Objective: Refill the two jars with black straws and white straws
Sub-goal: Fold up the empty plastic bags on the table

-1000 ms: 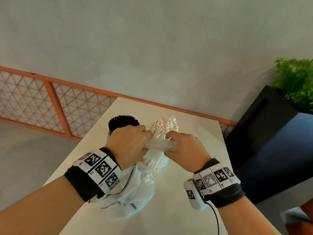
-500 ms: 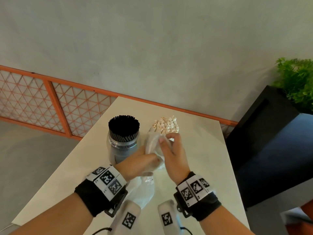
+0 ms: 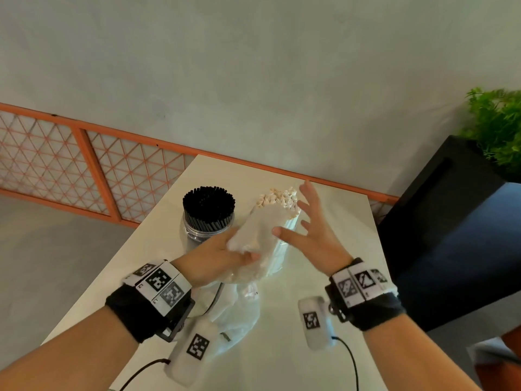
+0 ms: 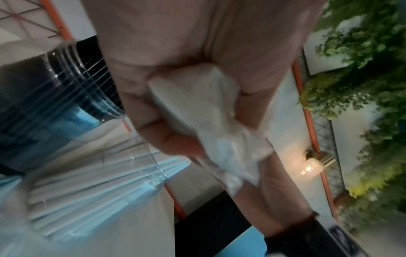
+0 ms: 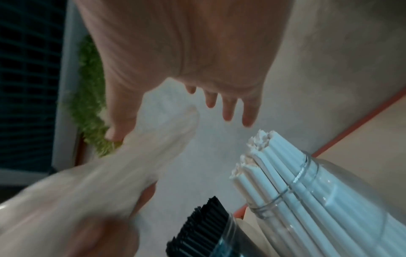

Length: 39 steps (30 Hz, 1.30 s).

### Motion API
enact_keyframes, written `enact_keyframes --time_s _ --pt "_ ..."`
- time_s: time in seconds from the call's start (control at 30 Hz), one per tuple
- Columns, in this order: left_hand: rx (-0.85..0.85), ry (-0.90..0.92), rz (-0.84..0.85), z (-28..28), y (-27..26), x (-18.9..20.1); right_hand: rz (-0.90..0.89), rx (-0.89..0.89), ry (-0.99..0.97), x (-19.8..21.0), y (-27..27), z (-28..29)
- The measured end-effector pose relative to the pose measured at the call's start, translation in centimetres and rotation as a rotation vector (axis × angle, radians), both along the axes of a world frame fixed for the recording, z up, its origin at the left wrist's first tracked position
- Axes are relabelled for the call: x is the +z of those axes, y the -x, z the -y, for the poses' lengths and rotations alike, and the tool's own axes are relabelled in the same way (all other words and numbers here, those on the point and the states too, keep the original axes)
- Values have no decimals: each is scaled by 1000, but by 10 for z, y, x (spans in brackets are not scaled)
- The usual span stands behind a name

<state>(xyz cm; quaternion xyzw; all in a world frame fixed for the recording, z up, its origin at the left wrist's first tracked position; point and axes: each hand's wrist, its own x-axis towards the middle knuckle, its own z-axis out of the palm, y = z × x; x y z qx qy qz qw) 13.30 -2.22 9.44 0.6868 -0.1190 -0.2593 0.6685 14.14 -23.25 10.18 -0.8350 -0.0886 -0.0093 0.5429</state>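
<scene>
Two clear jars stand at the far middle of the white table (image 3: 324,348). The left jar (image 3: 207,231) is packed with black straws (image 3: 209,204); the right jar (image 5: 329,196) holds white straws (image 3: 279,199). My left hand (image 3: 225,256) grips a crumpled clear plastic bag (image 3: 258,235) in front of the white-straw jar; the bag (image 4: 217,125) is bunched in its palm. My right hand (image 3: 313,230) hovers just right of the bag with fingers spread and holds nothing; its fingers (image 5: 228,107) are straight above the white straws (image 5: 268,160).
Another crumpled clear bag (image 3: 236,311) lies on the table between my wrists. An orange lattice rail (image 3: 84,170) runs behind the table. A black planter (image 3: 439,215) with a green plant (image 3: 499,122) stands to the right, close to the table edge.
My right hand has let go of the plastic bag and spread open to the right. The left hand keeps hold of the bag and has lifted it up beside the white straws.
</scene>
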Motion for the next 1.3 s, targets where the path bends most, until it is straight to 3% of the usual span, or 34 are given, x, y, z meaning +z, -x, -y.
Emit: enact_keyframes --time_s 0.1,0.17,0.33,0.47,0.57,0.63,0.73,0.8,0.87,1.0,1.07,1.13,1.2,1.3 --pt "-172 -92 11 -4 -3 -4 -159 131 -56 7 -13 1" --pt "-152 -100 10 -7 -8 -7 -178 64 -160 5 -14 -6" --pt "76 -91 49 2 -17 -16 136 -257 -82 -15 5 -43" --pt "134 156 -248 6 -17 -14 147 -153 -60 -36 31 -75" --pt "2 411 -487 -2 -19 -4 122 -47 -42 -48 43 -85" --pt "-82 454 -544 -6 -20 -3 150 -41 58 -54 49 -88" --pt "-45 348 -456 -1 -17 -13 249 -22 341 -57 55 -89" --pt "27 325 -426 2 -12 -21 257 11 367 -54 57 -83" --pt "82 291 -419 3 -10 -28 195 -18 163 -53 58 -72" --pt "136 263 -382 10 2 -27 -62 -275 -340 -49 63 -52" --pt "113 156 -239 15 11 -26 -281 -261 -551 -46 66 -49" --pt "-34 58 14 21 20 -25 -480 -172 -754 -44 72 -39" --pt "-245 -93 231 25 23 -23 -552 -98 -878 -41 79 -25" --pt "-453 -267 419 33 31 -18 -593 18 -791 -43 94 0"
